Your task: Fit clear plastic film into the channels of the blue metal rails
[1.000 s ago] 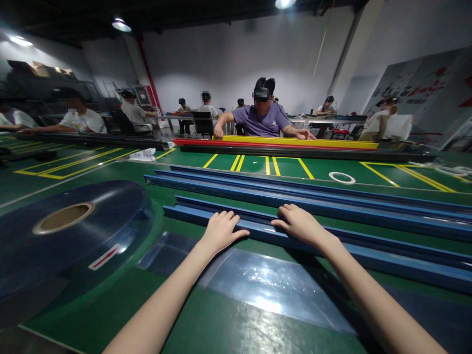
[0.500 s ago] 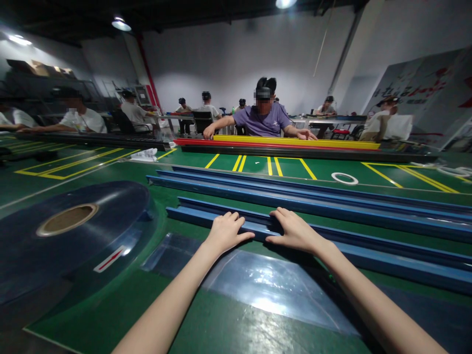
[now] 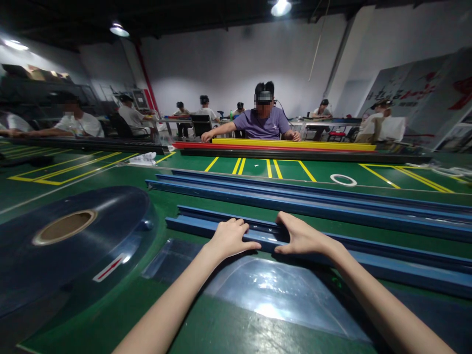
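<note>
A long blue U-shaped channel point(image 3: 199, 223) lies across the green table in front of me, its left end in view. My left hand point(image 3: 230, 238) is closed on it, with fingers over the near wall into the groove and thumb along the outer near face. Just to the right, my right hand point(image 3: 304, 236) grips the same channel, thumb in front and fingers reaching over. A short gap separates the two thumbs. Under and in front of my wrists, a clear plastic strip point(image 3: 265, 290) lies flat and shiny on the table.
Farther back lie more blue channels point(image 3: 228, 189). A large roll of clear film point(image 3: 121, 206) with a cardboard core sits at left. Across the table a person in a purple shirt point(image 3: 265, 123) sits behind yellow point(image 3: 295, 143), red and black strips. A white ring point(image 3: 343, 180) lies nearby.
Both my hands have shifted slightly right along the blue channel, still on it. The view has tilted up a little. The person opposite has drawn one hand back from the yellow strip.
</note>
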`<state>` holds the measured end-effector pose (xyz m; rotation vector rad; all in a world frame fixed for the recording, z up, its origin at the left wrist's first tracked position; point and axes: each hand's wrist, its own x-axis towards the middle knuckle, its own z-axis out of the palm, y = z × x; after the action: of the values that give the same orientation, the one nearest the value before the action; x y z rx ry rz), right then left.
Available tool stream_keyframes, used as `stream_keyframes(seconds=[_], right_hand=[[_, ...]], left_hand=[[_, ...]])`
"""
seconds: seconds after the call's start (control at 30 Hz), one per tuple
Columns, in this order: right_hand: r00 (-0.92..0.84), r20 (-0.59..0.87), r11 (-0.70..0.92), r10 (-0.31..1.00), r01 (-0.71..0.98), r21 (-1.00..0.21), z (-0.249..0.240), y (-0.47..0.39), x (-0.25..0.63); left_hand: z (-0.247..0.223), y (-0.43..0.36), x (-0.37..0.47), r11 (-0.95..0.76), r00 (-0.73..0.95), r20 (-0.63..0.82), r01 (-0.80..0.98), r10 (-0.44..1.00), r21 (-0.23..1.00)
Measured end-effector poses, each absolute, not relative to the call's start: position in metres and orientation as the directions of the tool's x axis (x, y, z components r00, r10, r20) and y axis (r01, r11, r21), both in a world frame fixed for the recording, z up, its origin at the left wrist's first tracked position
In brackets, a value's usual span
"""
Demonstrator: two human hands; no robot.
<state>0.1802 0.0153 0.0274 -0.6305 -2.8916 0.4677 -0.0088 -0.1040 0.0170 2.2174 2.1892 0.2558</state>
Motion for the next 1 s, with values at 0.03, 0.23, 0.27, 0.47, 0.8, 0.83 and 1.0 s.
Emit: stream_keyframes(seconds=[0.03,0.23,0.27,0.47,0.8,0.83,1.0], right_hand=[[-0.897,0.071,0.857,0.436,0.390,-0.337,0.027,0.015,0.180],[-0.856,0.046,0.812,0.514,0.469,-0.348,0.025,0.013,0.179],[-0.855,0.044,0.810,0.517,0.471,-0.348,0.026,0.013,0.179],[-0.857,0.053,0.814,0.513,0.466,-0.348,0.025,0.012,0.180],[-0.864,0.067,0.821,0.500,0.447,-0.354,0.022,0.015,0.181],[-0.863,0.066,0.820,0.500,0.448,-0.355,0.022,0.015,0.182],[-0.858,0.050,0.811,0.511,0.462,-0.358,0.021,0.016,0.181]], left_hand=[[0.020,-0.103,-0.012,-0.025,0.014,0.066,0.986,0.998,0.165],[0.035,-0.098,-0.048,-0.050,0.151,-0.139,0.834,0.979,0.550],[0.037,-0.098,-0.054,-0.034,0.154,-0.161,0.818,0.975,0.574],[0.044,-0.100,-0.086,0.109,0.075,-0.288,0.814,0.955,0.571],[0.047,-0.102,-0.113,0.235,-0.005,-0.378,0.791,0.926,0.564],[0.047,-0.102,-0.115,0.244,-0.013,-0.382,0.789,0.924,0.564],[0.049,-0.105,-0.123,0.294,-0.068,-0.404,0.793,0.912,0.533]])
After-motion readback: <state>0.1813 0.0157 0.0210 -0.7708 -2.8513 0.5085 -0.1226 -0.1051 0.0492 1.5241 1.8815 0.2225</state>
